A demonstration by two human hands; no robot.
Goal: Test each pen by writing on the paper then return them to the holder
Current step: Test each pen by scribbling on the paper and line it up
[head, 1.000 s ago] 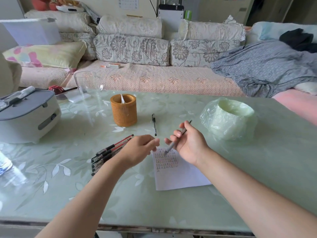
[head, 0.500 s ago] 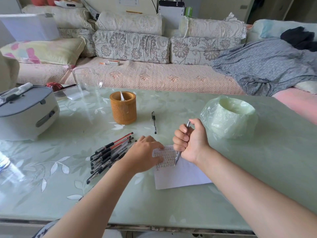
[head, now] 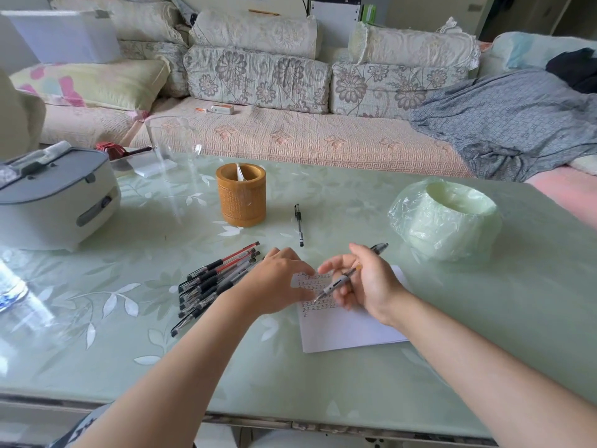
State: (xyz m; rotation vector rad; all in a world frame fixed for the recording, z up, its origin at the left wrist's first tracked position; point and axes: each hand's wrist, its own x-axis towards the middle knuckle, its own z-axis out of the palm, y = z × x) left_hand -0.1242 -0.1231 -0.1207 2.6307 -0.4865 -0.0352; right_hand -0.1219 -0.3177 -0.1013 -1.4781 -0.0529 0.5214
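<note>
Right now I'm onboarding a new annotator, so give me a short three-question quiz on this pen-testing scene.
1. True or false: the right hand holds a grey-and-black pen over the white paper sheet.
2. The loose pile of black and red pens lies: A) on the sofa; B) on the green table beside the left hand; C) on the floor.
3. How many pens lie alone just right of the brown woven cylindrical holder?
Key: 1 true; 2 B; 3 one, the black pen.

2 bare arms reach forward. The left hand rests on the left edge of the white paper sheet. The right hand holds a thin grey pen above it.
</note>
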